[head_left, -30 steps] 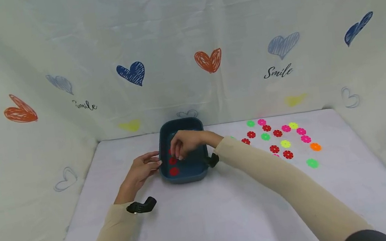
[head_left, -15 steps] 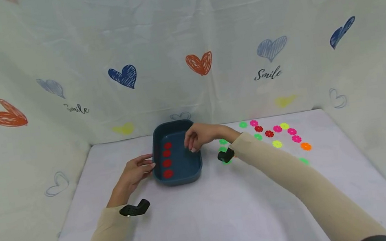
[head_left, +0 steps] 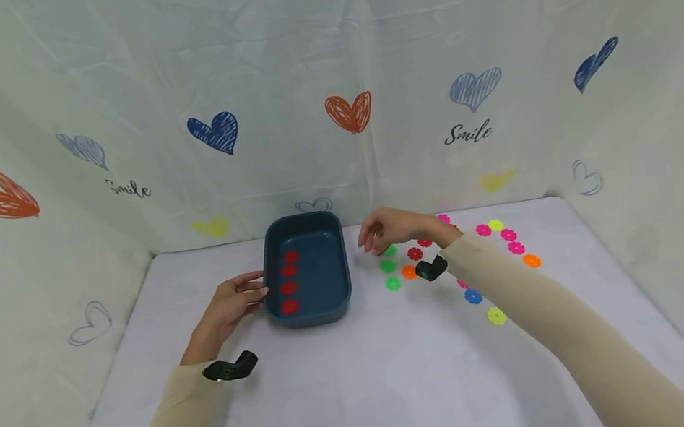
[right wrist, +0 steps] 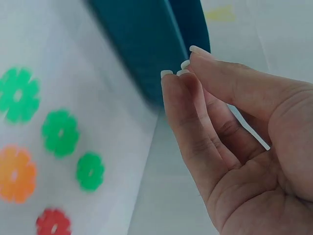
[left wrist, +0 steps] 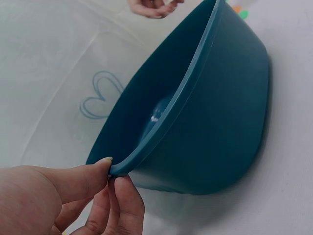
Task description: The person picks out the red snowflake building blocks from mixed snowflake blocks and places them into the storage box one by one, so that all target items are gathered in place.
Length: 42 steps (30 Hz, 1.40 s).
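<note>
The dark blue plastic tub (head_left: 324, 271) stands at the back of the table, left of the middle. Several red flower-shaped discs (head_left: 289, 288) lie in a column along the left side of its floor. My left hand (head_left: 224, 310) pinches the tub's rim, thumb (left wrist: 80, 181) on top and fingers below. Just right of the tub, my right hand (head_left: 393, 227) hovers over the table with loosely curled fingers. Its thumb and fingertips (right wrist: 168, 81) come near each other, with nothing visible between them. Green flower-shaped discs (head_left: 390, 266) lie close by, below the right hand.
More flower-shaped discs are scattered to the right: orange (head_left: 532, 260), pink (head_left: 508, 235), yellow (head_left: 497, 316) and blue (head_left: 473, 296). Some are hidden beneath the right forearm (head_left: 526, 311). A white curtain (head_left: 283, 170) with printed hearts closes off the table's back and sides.
My right hand has moved out of the tub to the right, over the table, uncovering the red discs. My left hand stays at the tub's rim. The head view has shifted slightly right.
</note>
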Motion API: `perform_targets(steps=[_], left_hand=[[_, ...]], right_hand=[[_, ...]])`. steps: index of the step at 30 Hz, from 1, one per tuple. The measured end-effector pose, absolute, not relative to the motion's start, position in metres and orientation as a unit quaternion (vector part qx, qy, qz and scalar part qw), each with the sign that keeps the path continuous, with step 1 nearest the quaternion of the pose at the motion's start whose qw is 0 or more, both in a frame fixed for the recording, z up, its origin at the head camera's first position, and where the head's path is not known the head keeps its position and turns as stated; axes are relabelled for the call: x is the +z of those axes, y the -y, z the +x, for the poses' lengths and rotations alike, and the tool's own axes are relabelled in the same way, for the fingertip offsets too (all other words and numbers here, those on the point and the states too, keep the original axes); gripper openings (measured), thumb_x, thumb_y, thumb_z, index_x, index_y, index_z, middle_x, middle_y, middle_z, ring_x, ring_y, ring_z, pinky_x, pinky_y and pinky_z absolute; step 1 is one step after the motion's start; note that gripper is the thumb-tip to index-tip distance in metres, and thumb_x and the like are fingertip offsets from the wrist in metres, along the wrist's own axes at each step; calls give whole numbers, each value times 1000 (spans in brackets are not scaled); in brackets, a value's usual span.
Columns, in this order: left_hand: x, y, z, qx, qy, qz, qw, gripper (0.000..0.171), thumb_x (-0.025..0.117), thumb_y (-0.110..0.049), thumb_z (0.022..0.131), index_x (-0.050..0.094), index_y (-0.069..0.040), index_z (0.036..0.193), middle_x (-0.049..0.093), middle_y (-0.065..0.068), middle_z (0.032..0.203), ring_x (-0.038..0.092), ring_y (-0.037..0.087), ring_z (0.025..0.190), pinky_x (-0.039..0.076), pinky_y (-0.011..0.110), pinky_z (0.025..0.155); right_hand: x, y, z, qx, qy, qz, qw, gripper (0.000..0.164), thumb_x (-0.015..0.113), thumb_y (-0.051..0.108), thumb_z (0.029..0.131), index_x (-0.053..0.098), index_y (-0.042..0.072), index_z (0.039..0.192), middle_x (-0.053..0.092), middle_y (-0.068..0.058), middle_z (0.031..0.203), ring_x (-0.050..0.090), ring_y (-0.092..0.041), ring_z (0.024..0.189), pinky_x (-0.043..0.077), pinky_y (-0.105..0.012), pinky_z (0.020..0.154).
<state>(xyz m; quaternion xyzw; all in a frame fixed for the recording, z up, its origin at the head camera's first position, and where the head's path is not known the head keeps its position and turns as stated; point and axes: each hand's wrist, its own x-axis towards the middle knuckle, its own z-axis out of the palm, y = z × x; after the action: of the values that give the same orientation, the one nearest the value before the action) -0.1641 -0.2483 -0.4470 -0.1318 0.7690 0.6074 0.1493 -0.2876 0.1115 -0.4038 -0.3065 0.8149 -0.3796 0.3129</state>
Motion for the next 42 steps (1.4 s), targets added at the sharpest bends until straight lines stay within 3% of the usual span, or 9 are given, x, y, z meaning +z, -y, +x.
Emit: perform_targets(steps=[5,12,22,42], left_hand=[[-447,249,-165,608,-769,-127,150,57,64,-2,104,43,6,157,60,20,132,63,7,90,56,20,78],[-447,249,-165,608,-768,-129,154,57,63,-1,104,43,6,157,58,21,135,63,6,90,57,20,79],[-448,249,-165,606,-769,-132,157,58,64,-3,104,42,5,158,56,23,138,64,7,89,57,20,79],[-447,248,-164,608,-767,-128,160,58,63,-4,105,41,5,158,57,18,133,62,8,90,57,22,81]], right_hand=[[-410,-138,-287,-381,-826,-279,308,29,71,-2,98,67,-10,126,70,-28,117,70,-23,95,61,-33,89],[-422,-169,-285,-390,-841,-241,288,29,72,0,98,68,-10,125,71,-26,121,70,-24,99,59,-52,96],[-446,-193,-285,-402,-856,-195,260,28,71,-2,98,70,-8,125,73,-19,115,71,-25,98,61,-32,89],[-471,-212,-280,-414,-883,-98,196,28,76,2,95,72,-5,122,72,-20,116,66,-27,100,58,-26,84]])
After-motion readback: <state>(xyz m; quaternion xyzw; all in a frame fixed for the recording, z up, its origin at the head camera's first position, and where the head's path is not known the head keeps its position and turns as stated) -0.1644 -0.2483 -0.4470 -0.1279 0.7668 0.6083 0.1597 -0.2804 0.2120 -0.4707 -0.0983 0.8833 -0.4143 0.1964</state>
